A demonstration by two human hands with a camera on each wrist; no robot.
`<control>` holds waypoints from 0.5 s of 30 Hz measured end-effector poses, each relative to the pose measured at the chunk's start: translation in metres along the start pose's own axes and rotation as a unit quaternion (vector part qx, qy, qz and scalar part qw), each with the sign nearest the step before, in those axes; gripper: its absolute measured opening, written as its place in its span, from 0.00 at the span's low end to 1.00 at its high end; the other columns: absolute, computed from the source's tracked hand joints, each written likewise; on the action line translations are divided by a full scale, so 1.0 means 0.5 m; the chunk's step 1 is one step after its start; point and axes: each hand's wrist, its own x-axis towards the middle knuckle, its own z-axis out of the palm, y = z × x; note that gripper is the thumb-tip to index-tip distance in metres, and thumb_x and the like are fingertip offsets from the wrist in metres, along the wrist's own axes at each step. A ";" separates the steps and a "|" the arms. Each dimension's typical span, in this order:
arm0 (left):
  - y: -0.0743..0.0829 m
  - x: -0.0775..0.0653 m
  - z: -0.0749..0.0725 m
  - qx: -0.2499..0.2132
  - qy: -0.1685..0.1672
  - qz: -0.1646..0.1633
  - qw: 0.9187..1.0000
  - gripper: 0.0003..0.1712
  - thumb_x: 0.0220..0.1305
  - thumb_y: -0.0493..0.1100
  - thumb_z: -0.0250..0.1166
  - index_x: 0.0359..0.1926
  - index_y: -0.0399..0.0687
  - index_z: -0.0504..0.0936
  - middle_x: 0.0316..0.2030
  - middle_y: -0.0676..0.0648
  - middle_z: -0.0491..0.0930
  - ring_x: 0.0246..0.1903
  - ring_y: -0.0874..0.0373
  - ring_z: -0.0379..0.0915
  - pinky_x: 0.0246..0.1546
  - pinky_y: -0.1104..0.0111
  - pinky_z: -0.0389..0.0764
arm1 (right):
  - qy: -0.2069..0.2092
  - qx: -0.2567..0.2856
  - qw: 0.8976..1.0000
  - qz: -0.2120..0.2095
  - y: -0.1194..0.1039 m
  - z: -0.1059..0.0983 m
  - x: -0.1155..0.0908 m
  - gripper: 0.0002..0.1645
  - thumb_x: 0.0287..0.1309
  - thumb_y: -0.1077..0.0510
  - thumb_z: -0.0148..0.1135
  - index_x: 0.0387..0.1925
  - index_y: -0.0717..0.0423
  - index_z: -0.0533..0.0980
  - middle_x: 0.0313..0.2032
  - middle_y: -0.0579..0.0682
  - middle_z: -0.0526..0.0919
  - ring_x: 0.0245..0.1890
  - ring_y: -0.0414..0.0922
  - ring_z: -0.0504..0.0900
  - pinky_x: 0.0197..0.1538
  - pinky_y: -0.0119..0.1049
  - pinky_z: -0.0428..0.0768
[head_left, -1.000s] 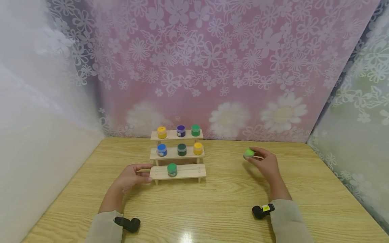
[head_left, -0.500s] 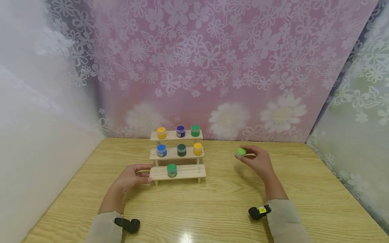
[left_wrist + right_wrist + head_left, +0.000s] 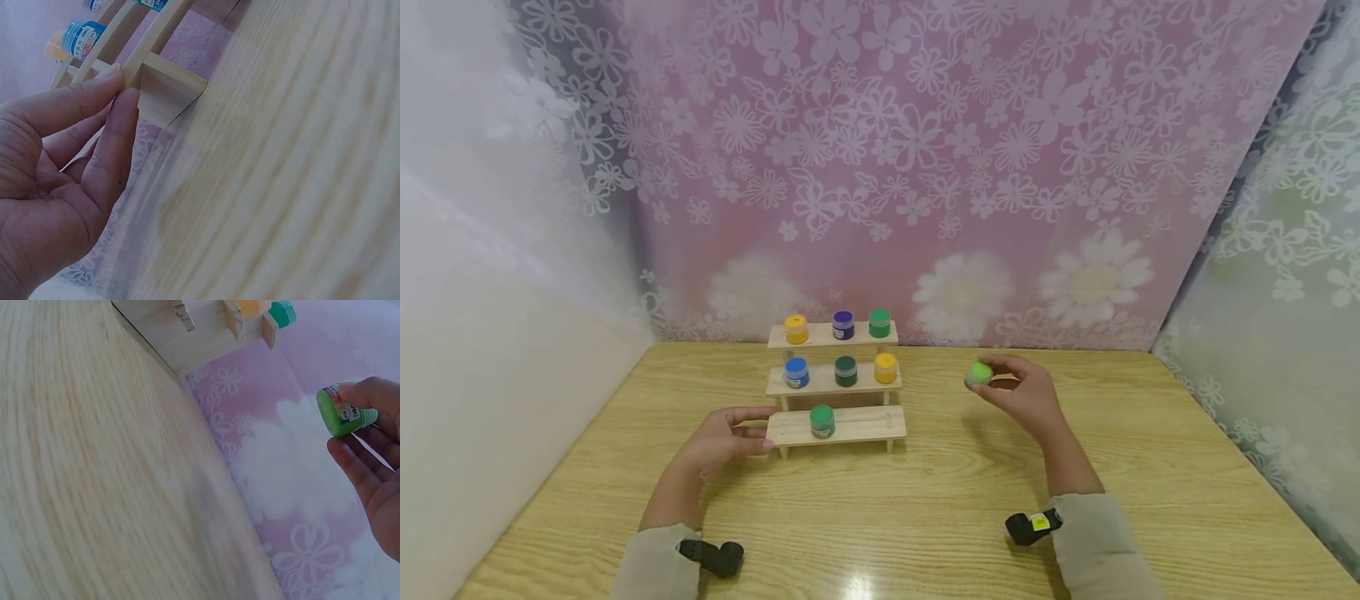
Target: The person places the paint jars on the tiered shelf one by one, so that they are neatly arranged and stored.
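My right hand holds a light green paint jar in the air, to the right of a three-tier wooden display rack. In the right wrist view the thumb and fingers grip the jar's label side. My left hand pinches the left end of the rack's lowest shelf; the left wrist view has thumb and fingertip meeting at its corner. On that shelf stands one green paint jar, left of its middle.
The middle shelf bears a blue jar, a dark green jar and a yellow jar. Up top are an orange-yellow jar, a purple jar and a green jar. A flowered curtain hangs behind the wooden table.
The right hand has carried the light green jar leftward, closer to the rack. My left hand keeps its place at the shelf's end.
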 end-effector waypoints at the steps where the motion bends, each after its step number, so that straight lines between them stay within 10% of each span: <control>1: 0.000 0.000 0.000 0.000 -0.001 0.000 1.000 0.35 0.52 0.29 0.73 0.62 0.31 0.73 0.47 0.40 0.81 0.42 0.54 0.78 0.40 0.66 0.83 | -0.003 0.002 1.000 0.000 -0.006 0.002 -0.001 0.30 0.54 0.62 0.72 0.59 0.63 0.76 0.50 0.63 0.77 0.46 0.58 0.82 0.42 0.32 0.83; 15: 0.000 -0.001 -0.001 -0.002 -0.008 0.003 1.000 0.35 0.53 0.29 0.73 0.63 0.30 0.73 0.48 0.39 0.80 0.42 0.54 0.79 0.40 0.66 0.83 | -0.030 0.000 0.999 -0.035 -0.108 0.025 -0.027 0.26 0.54 0.70 0.69 0.56 0.70 0.75 0.48 0.64 0.77 0.45 0.63 0.81 0.42 0.32 0.83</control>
